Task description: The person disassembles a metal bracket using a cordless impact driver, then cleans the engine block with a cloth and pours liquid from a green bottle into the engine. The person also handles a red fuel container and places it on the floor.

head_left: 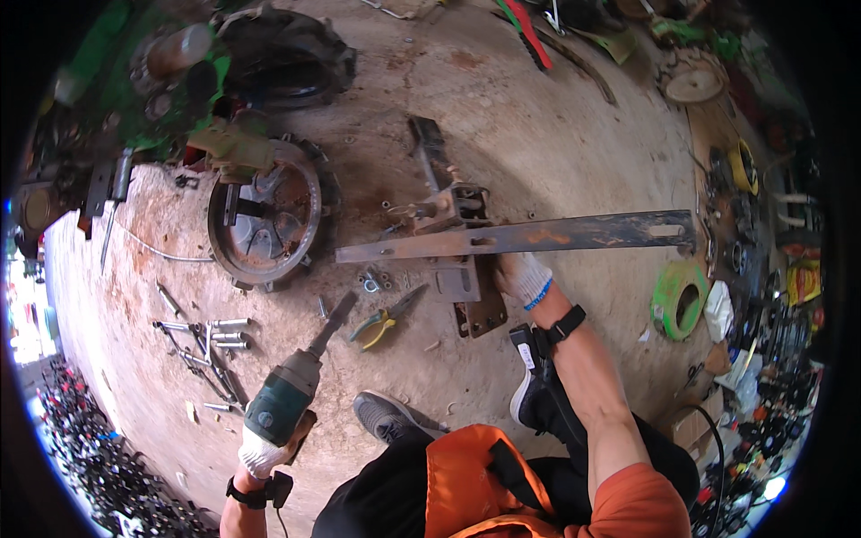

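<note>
Head view: left hand (262,453) wrapped round drill (289,394), bit aimed at floor; right hand (520,273) fingers closed on steel bar (538,235), prob steadying it on bracket (462,255).

A dusty, rust-stained concrete floor (502,108) carries everything. On it lie a rusty wheel rim (265,220), a long rusted steel bar (538,238) across a bracket assembly (457,215), yellow-handled pliers (381,321), scattered bolts and sockets (211,341), and a green ring (677,300) at the right.
</note>
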{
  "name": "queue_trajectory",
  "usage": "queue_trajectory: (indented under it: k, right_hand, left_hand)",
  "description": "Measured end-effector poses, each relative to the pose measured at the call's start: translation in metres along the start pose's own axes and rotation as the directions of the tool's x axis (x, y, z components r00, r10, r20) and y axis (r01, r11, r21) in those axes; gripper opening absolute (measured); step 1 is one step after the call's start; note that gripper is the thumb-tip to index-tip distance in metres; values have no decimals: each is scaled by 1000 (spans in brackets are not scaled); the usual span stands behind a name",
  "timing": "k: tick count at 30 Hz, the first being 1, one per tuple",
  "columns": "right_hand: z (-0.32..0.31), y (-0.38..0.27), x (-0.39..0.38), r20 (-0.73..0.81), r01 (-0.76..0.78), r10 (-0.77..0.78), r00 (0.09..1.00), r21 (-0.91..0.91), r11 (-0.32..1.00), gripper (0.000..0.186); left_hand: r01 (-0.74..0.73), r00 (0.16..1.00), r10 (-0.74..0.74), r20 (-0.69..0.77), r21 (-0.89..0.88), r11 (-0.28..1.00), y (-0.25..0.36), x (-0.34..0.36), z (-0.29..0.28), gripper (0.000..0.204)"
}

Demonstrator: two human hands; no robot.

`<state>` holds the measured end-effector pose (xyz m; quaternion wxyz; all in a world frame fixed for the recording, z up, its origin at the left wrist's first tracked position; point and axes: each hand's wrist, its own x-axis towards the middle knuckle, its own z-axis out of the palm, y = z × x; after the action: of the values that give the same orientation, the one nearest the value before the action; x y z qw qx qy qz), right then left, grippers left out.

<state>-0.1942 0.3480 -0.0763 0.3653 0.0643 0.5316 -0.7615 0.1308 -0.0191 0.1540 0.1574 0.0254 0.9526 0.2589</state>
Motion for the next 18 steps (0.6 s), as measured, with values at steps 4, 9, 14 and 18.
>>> queue_trajectory:
  k: [4,9,14,18]
  right_hand:
    - [26,-70,-25,96,6,-8,995,24,1000,35]
    - [33,-158,-32,35,29,-26,999,-90,996,34]
    - [26,-224,-32,197,228,-144,970,-522,822,40]
    - [26,-252,-28,193,144,-71,979,-401,904,36]
  left_hand:
    - [401,899,-436,32,-461,792,-10,-29,31,47]
    - [502,699,-713,64,-753,424,-24,-52,71,62]
    - [453,730,-643,-232,-541,709,-62,-80,117,63]
    - [234,528,-848,-45,-952,196,-78,-96,161,45]
